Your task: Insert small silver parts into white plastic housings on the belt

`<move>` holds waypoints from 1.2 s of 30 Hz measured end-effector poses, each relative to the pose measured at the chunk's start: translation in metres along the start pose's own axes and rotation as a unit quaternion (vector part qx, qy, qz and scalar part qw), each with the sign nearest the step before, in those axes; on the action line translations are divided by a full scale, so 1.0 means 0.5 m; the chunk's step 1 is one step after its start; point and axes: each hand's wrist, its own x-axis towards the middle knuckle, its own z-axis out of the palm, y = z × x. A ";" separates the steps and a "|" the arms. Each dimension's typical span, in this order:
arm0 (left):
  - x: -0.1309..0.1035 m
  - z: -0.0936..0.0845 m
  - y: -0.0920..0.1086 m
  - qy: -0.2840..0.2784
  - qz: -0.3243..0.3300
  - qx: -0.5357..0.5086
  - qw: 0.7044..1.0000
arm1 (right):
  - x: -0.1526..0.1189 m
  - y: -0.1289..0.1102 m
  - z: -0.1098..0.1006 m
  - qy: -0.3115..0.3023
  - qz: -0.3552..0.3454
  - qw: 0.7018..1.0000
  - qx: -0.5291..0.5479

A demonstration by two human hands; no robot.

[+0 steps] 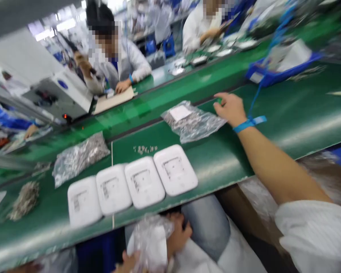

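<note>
My right hand (230, 108), with a blue wrist strap (248, 124), reaches over the green bench, its thumb and forefinger apart. Just left of it lies a clear plastic bag (191, 120) with a white label and small parts inside. Below the bench edge, my left hand (178, 233) grips a crumpled clear plastic bag (152, 231) around a white piece. Fingers (128, 261) at that bag's other side are blurred; whose they are I cannot tell. Several white rounded-square housings (174, 170) stand in a slanting row on the bench. Small loose parts (145, 149) lie behind them.
Another bag of parts (81, 156) and a heap of small metal pieces (25, 199) lie at left. A blue bin (284, 70) stands at the far right, a cord hanging in front. Across the raised green divider (147, 104), a co-worker (130, 57) sits near a white machine (57, 87).
</note>
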 end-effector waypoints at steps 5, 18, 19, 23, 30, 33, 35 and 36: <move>-0.096 -0.186 -0.012 -0.108 -0.304 -0.275 0.906 | 0.008 0.039 0.024 -0.071 0.014 0.997 -0.028; -0.187 0.026 0.119 0.245 -0.035 -0.091 0.965 | -0.001 0.017 0.023 -0.123 0.032 0.991 -0.029; -0.187 0.025 0.131 0.238 -0.022 -0.060 0.969 | -0.001 0.021 0.027 -0.129 0.028 0.991 -0.033; -0.166 0.013 0.188 0.164 0.090 0.160 0.969 | -0.005 0.011 0.025 -0.161 0.025 0.986 -0.039; -0.127 -0.002 0.268 0.189 0.186 0.044 0.963 | -0.005 -0.056 -0.035 -0.042 0.056 0.998 -0.004; -0.118 0.001 0.273 0.177 0.073 -0.069 0.979 | -0.076 -0.098 -0.115 0.095 0.061 0.989 0.101; -0.111 0.010 0.265 0.159 0.034 -0.126 0.979 | -0.177 -0.142 -0.190 0.186 0.038 0.962 0.198; -0.106 0.018 0.260 0.149 0.023 -0.157 0.976 | -0.241 -0.169 -0.229 0.187 0.042 0.958 0.213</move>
